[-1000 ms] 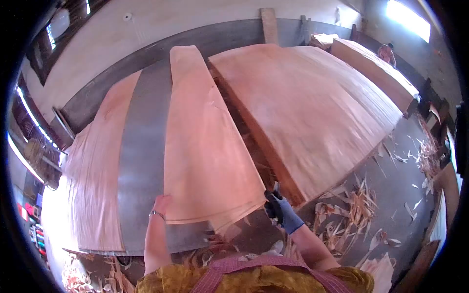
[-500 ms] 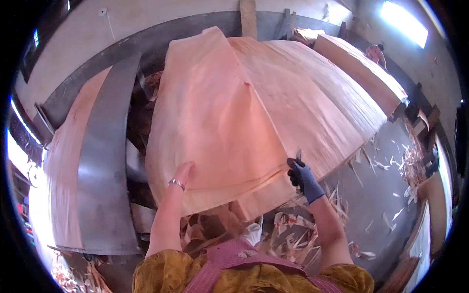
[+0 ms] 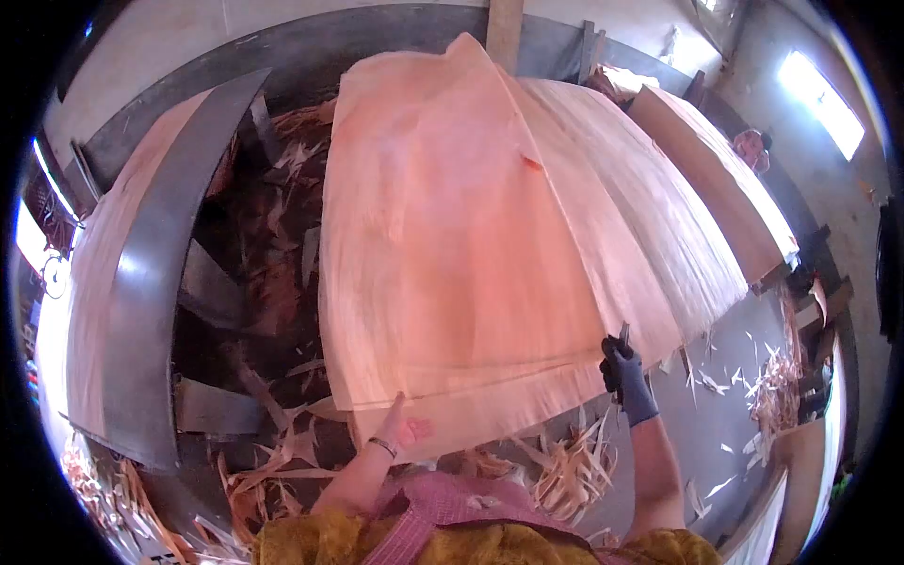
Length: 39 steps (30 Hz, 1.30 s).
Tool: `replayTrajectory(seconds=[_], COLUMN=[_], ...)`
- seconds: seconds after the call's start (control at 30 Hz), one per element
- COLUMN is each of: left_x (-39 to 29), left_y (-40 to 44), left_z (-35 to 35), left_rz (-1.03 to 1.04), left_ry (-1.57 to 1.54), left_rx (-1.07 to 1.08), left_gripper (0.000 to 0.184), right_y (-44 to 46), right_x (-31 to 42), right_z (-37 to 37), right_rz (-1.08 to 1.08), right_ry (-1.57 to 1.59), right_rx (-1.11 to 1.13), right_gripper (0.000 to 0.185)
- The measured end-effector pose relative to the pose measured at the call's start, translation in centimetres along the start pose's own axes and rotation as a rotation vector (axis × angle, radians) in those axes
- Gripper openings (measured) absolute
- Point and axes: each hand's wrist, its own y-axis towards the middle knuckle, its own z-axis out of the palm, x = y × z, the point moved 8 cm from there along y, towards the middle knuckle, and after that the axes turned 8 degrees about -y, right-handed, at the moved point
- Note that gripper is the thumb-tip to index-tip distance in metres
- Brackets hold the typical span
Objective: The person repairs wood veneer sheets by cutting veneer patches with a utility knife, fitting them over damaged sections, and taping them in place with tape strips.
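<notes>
A broad, thin sheet (image 3: 452,245), pale pinkish orange like wood veneer, lies over the right-hand stack (image 3: 673,254) of similar sheets. Faint streaks run along it, its surface is gently rippled, and a small orange-red flap or tear (image 3: 532,163) shows near the right edge. Its long axis runs away from the person toward the far wall (image 3: 264,21), the far edge rising to a blunt peak. Along the near end, a paler strip (image 3: 490,410) extends beyond a thin line.

The bare left hand (image 3: 411,427), with a band (image 3: 383,445) at the wrist, is at the near left corner; whether its fingers grip the sheet cannot be told. The gloved right hand (image 3: 625,372), at the near right corner, has its fingers curled around a small dark tool (image 3: 624,332) pointing up.

Curled scraps (image 3: 576,476) litter the floor (image 3: 711,419). Left, across a dark gap, stands a grey slab (image 3: 155,254) beside more pale sheets (image 3: 89,330). Another person (image 3: 752,149) is beyond a farther stack (image 3: 692,165).
</notes>
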Motion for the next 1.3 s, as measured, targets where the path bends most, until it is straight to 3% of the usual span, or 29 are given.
replayTrajectory(seconds=[0.03,0.07,0.17,0.27,0.37,0.47,0.57,0.67,0.77,0.9,0.97,1.0,1.07,1.13,1.23,1.3], left_x=[0.5,0.7,-1.5,-4.9,-4.0,-2.7,2.6,4.4,-0.4,-4.2,-5.8,-5.4,-4.0,0.4,1.3,0.9], left_y=[3.2,5.8,9.0,13.5,11.7,12.4,10.0,7.5,10.1,9.3,9.1,9.4,8.6,8.5,7.3,7.7], left_z=[-0.3,-0.4,-0.7,-1.7,1.9,1.8,2.9,2.3,-4.6,-5.6,-9.4,-12.7,-14.5,-14.6,-15.2,-14.2], left_rz=[0.083,0.165,0.82,1.046,1.119,1.123,1.079,1.099,1.246,1.279,1.447,1.576,1.623,1.412,1.445,1.337], left_ry=[-0.106,-0.215,-0.488,-0.471,-0.454,-0.372,-0.58,-0.702,-0.454,-0.436,-0.102,0.244,0.248,-0.426,-0.364,-0.425], left_rx=[-0.042,-0.089,-0.285,-0.098,-0.097,0.089,0.128,-0.092,-0.208,-0.243,-0.363,-0.498,-0.481,-0.17,-0.348,-0.415], left_gripper=[0.097,0.099,0.052,0.028,0.012,0.01,0.02,0.032,0.043,0.052,0.053,0.052,0.05,0.049,0.05,0.051], right_y=[1.4,2.8,7.0,11.5,15.8,17.7,18.5,18.8,21.2,22.1,21.8,20.7,19.7,19.7,19.4,21.1], right_x=[-0.8,-1.5,-5.9,-7.8,-10.8,-14.2,-20.9,-24.0,-25.3,-25.6,-26.3,-26.6,-30.1,-31.7,-32.4,-31.6], right_z=[-1.1,-1.9,-3.8,-5.1,-6.1,-6.8,-7.6,-8.6,-7.9,-6.7,-6.4,-7.1,-9.1,-10.4,-11.1,-10.3], right_rz=[0.008,0.004,-0.001,-0.008,0.024,0.063,0.078,0.107,0.068,0.043,0.04,0.007,-0.072,-0.102,-0.06,-0.038], right_ry=[0.083,0.088,0.105,0.1,0.115,0.108,0.089,0.006,-0.059,-0.092,-0.097,-0.109,-0.264,-0.314,-0.244,-0.2], right_rx=[0.011,0.002,0.049,0.071,0.075,0.089,0.032,-0.006,-0.008,0.005,-0.004,-0.078,-0.142,-0.172,-0.142,-0.096], right_gripper=[0.028,0.028,0.029,0.033,0.029,0.024,0.031,0.04,0.043,0.038,0.037,0.033,0.034,0.034,0.034,0.037])
